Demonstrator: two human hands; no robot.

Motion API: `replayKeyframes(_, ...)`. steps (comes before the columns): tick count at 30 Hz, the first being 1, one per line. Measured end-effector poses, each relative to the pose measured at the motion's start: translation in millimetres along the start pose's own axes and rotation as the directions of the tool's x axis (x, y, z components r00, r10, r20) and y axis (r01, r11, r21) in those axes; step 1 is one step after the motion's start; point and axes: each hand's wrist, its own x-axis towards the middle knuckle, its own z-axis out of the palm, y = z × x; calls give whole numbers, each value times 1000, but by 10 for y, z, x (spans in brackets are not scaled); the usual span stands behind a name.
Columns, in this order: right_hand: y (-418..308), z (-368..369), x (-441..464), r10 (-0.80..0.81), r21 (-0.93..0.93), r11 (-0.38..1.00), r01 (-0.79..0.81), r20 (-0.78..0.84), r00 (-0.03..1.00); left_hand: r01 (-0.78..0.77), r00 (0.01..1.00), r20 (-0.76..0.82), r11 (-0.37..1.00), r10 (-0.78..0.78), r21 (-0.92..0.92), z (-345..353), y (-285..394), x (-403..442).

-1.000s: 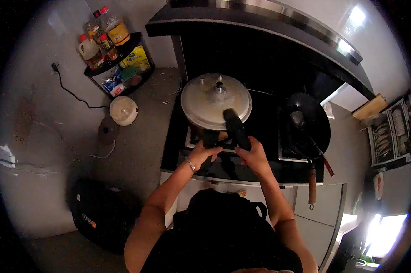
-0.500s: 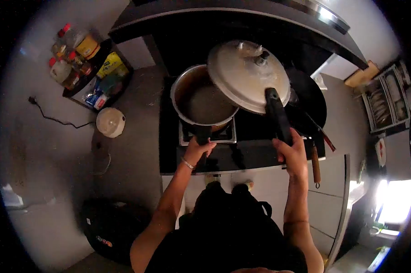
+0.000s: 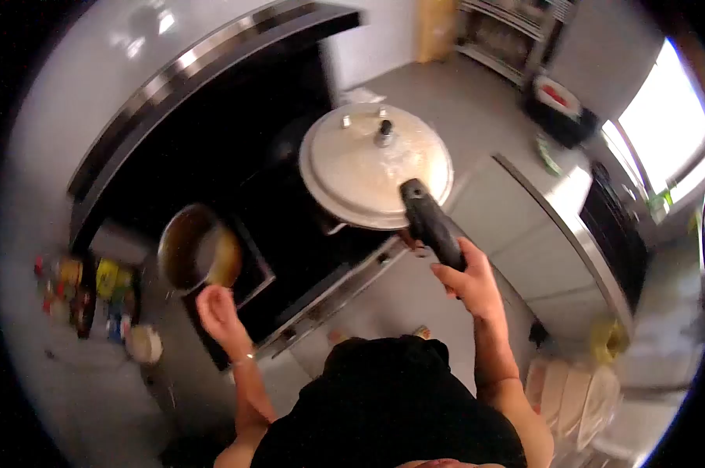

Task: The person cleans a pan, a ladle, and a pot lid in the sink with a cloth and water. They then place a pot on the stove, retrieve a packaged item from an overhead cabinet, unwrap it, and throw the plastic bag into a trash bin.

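Note:
My right hand (image 3: 471, 282) is closed round the black handle of a round metal pressure cooker lid (image 3: 372, 168). The lid is held up in front of me, above the right part of the black stove (image 3: 290, 242), and covers what lies under it. Over to the left stands the open pot (image 3: 185, 253), blurred by motion, with brown on its wall. My left hand (image 3: 221, 313) is at the pot's near side, its fingers curled and smeared; whether it still grips the pot handle is unclear.
Bottles and packets (image 3: 64, 285) stand on a corner shelf at the left, by a small white appliance (image 3: 144, 344). A range hood (image 3: 189, 70) overhangs the stove. At the right are a counter edge (image 3: 575, 226), a rack (image 3: 501, 35) and a bright window (image 3: 664, 117).
The lid has come off the pot and moved right with my right hand. My view has turned to the right, so the pot and shelf now appear lower and farther left.

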Motion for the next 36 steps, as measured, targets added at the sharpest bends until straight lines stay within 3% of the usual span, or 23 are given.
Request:
replayKeyframes(1, 83, -225, -83, -33, 2, 999, 33, -23, 999, 86, 990, 126, 984, -66, -157, 357, 269, -222)
replayKeyframes(2, 170, -460, -159, -42, -9, 999, 42, -57, 997, 163, 921, 384, 962, -69, -220, 715, 490, -466)
replayKeyframes(3, 241, -662, -247, -48, -25, 999, 46, -85, 995, 255, 790, 611, 933, -51, -252, 1032, 690, -719)
replayKeyframes(5, 357, -1093, -418, -84, -28, 996, 80, -185, 979, 607, 372, 927, 746, 35, -272, 1753, 812, -1326)
replayKeyframes(6, 436, -1257, -493, -103, -33, 995, 98, -228, 968, 742, 211, 975, 638, 71, -207, 2097, 958, -1560)
replayKeyframes(7, 179, -218, -467, -100, -95, 993, 73, -325, 940, 880, 30, 987, 464, 160, -102, 1786, 675, -896)
replayKeyframes(9, 670, -1432, -340, -145, -78, 989, 123, -415, 898, 963, -94, 970, 267, 223, 32, 3117, 1144, -1907)
replayKeyframes(10, 664, -1627, -332, -93, -93, 994, 57, -452, 887, 981, -150, 966, 154, 211, 119, 3446, 1370, -2060)
replayKeyframes(12, 924, -1842, -230, -155, -141, 985, 95, -521, 839, 958, -254, 947, -85, 197, 275, 3902, 1659, -2276)
replayKeyframes(15, 1304, -2195, 27, -183, -232, 971, 51, -595, 782, 959, -266, 959, 132, 101, 252, 4563, 1541, -2705)
replayKeyframes(16, 1474, -2192, 108, -220, -291, 956, 42, -616, 757, 953, -295, 954, 91, 57, 289, 4646, 1473, -2737)
replayKeyframes(19, 1348, -2657, 184, -223, -589, 800, -113, -466, 856, 945, -304, 947, 160, 102, 286, 5070, 1367, -2809)
replayKeyframes(20, 1262, -2915, 219, -99, -664, 727, -174, -352, 931, 938, -316, 945, 175, 86, 298, 5204, 1298, -2797)
replayKeyframes(21, 1172, -3158, 289, -42, -694, 687, -215, -333, 942, 927, -311, 947, 243, 79, 284, 5355, 1180, -2793)
replayKeyframes(24, 1090, -3819, 798, -203, -614, 767, -184, -505, 839, 840, -401, 915, 418, 49, 346, 5775, 945, -2705)
replayKeyframes(26, 989, -4171, 1279, -279, -595, 791, -144, -560, 780, 802, -480, 877, 416, 21, 429, 6027, 842, -2683)
replayKeyframes(28, 1125, -4450, 1771, -340, -734, 667, -130, -456, 822, 761, -538, 843, 443, 23, 474, 6342, 883, -2655)
replayKeyframes(30, 1320, -4670, 2120, -305, -754, 649, -99, -377, 874, 704, -610, 791, 483, 37, 520, 6605, 891, -2668)
replayKeyframes(33, 1516, -5100, 2383, -320, -708, 696, -118, -453, 832, 668, -668, 743, 472, 39, 576, 7096, 947, -2733)
replayKeyframes(35, 1610, -5355, 2491, -204, -660, 711, -243, -524, 827, 622, -732, 681, 430, 21, 655, 7389, 886, -2883)
replayKeyframes(36, 1689, -5464, 2557, -282, -671, 709, -218, -554, 783, 606, -756, 655, 405, 25, 684, 7522, 869, -2955)
